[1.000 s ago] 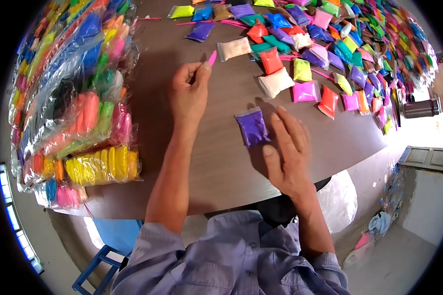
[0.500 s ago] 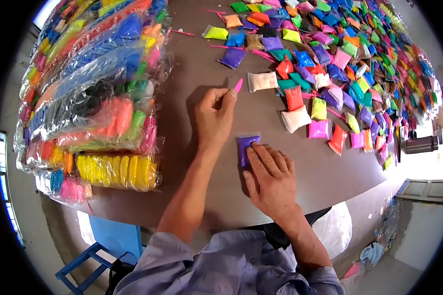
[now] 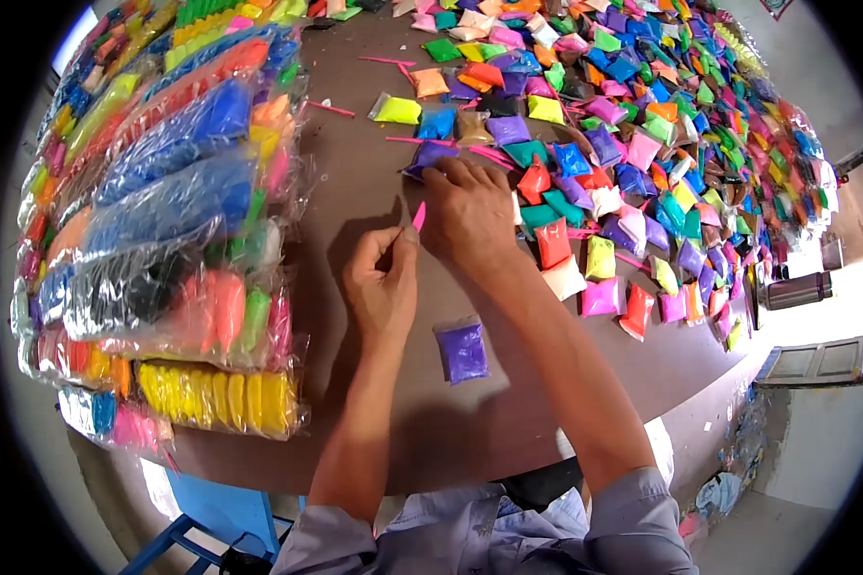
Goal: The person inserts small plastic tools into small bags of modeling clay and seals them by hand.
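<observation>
A purple packet (image 3: 465, 352), plump and square, lies flat on the brown table (image 3: 412, 422) near our body, its clear sealed edge pointing away from us. Beyond it, our left hand (image 3: 384, 278) pinches a slim pink tool (image 3: 420, 216) between thumb and forefinger, pointed end up, with no visible gap in the grip. Our right hand (image 3: 470, 206) reaches farther, palm down, fingers partly bent and close together, over the edge of a second purple packet (image 3: 431, 155). We cannot tell whether those fingers have hold of it.

The filling looks soft, so we judge that a light pinch at the sealed edge would suit it better than a squeeze in the middle. The tool's point is best angled away from the film and from our right wrist.

To our right spreads a heap of colourful packets (image 3: 642, 150); to our left rise clear bulk bags (image 3: 177, 192). Past the table are a metal flask (image 3: 798, 290), a blue stool (image 3: 201, 508) and a pale, littered floor (image 3: 767, 513).
</observation>
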